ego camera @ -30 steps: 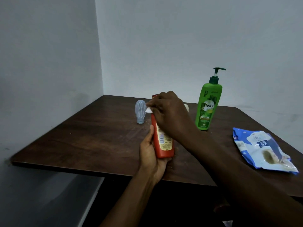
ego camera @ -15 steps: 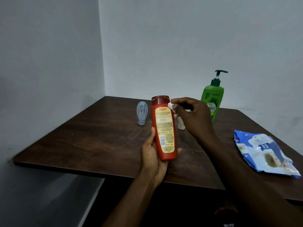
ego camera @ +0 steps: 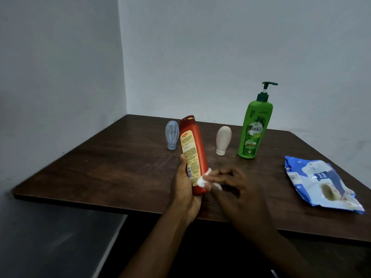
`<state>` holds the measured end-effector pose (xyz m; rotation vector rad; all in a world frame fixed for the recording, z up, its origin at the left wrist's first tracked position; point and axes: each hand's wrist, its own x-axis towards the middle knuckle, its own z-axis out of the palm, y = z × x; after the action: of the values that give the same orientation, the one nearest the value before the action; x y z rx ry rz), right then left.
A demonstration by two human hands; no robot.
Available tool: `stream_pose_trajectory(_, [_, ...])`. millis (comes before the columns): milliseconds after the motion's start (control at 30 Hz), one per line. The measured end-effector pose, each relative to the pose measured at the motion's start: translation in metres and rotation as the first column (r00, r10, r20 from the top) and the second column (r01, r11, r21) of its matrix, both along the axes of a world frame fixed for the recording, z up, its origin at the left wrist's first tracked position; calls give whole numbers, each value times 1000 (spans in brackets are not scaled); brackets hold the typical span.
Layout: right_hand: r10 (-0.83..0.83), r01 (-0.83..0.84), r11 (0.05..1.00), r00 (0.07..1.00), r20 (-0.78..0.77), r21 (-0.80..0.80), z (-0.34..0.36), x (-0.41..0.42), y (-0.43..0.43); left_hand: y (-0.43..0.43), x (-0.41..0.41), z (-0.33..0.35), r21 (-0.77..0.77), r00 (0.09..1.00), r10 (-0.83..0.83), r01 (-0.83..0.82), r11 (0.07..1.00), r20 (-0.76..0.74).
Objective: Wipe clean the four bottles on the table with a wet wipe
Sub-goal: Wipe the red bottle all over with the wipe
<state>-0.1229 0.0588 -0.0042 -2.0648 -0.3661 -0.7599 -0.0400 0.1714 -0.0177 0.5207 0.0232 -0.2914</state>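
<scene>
Wiping is under way on the tall red plastic bottle with a yellow label (ego camera: 193, 149). It is held up off the dark wooden table (ego camera: 120, 167), above the middle of the near edge, with its cap end tipped slightly left. The left hand (ego camera: 185, 189) grips it round the lower part. The right hand (ego camera: 236, 189) pinches a crumpled white wet wipe (ego camera: 202, 180) in its fingertips and presses it to the bottle's lower right side, just above the base.

Damp plastic will likely be slippery, so the left grip should be firm. Turning the bottle in the palm would let the wipe reach the base and the patch now under the left fingers. Opening out the wipe would give long strokes more contact.

Along the far edge stand a small clear bluish bottle (ego camera: 172, 135), a small cream squeeze bottle on its cap (ego camera: 223, 139) and a tall green pump bottle (ego camera: 254, 129). A blue and white wipe packet (ego camera: 319, 185) lies by the right edge.
</scene>
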Motion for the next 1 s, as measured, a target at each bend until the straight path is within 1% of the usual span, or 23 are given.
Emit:
stream_pose_trajectory(67, [-16,20,997,999,51,-80,-11,-10,-1,-1,-1,1,47,1000,14,-13,999,-15])
stream_pose_trajectory(133, [-36,44,994,996,80,-102,-15,-13,-1,-2,1,-1,79,1000,31,-31,996,0])
stream_pose_trajectory(233, [-27,29,999,998,58,-29,-5,-6,1,-2,3,-3,92,1000,7,-9,996,25])
stream_pose_trajectory(333, [-46,47,999,996,74,-19,16,11,4,-2,1,-3,87,996,-41,34,996,80])
stream_pose_trajectory(433, [-44,38,997,995,88,63,43,34,7,-3,-1,-1,156,988,-50,27,987,148])
stream_pose_trajectory(500, [-39,33,995,997,63,96,60,48,10,-3,-6,3,196,989,-69,42,980,131])
stream_pose_trajectory(567, [-31,26,996,998,53,86,72,60,12,-1,-11,7,223,991,-79,53,973,112])
stream_pose_trajectory(733, [-31,32,999,997,69,-17,79,71,21,4,-15,11,157,988,-99,80,984,116])
stream_pose_trajectory(833, [-37,55,990,990,135,-126,66,59,25,8,-16,13,137,977,-129,107,985,169])
stream_pose_trajectory(933, [-36,74,975,983,182,-210,48,40,25,11,-19,16,5,972,-165,167,986,166])
stream_pose_trajectory(1000, [2,46,971,980,201,-234,36,27,21,12,-19,15,-32,969,-178,186,982,170])
